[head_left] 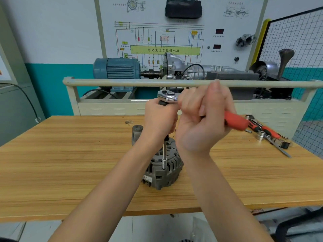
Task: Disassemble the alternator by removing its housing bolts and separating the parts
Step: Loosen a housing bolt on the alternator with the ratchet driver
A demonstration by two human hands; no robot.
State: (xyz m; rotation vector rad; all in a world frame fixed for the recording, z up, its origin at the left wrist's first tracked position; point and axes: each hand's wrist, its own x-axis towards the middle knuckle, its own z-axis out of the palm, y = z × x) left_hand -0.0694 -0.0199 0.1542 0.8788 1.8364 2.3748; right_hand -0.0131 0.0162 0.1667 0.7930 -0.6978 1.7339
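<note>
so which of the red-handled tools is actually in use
The ratchet gripped by the right hand, its extension down on the alternator. The other red-handled tools lie untouched on the table's right side.

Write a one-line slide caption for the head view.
Both hands work a red-handled ratchet and extension down onto an alternator on a wooden bench.

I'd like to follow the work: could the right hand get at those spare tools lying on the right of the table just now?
Probably not at once: the right hand grips the red ratchet handle. The spare tools lie uncovered beyond it.
</note>
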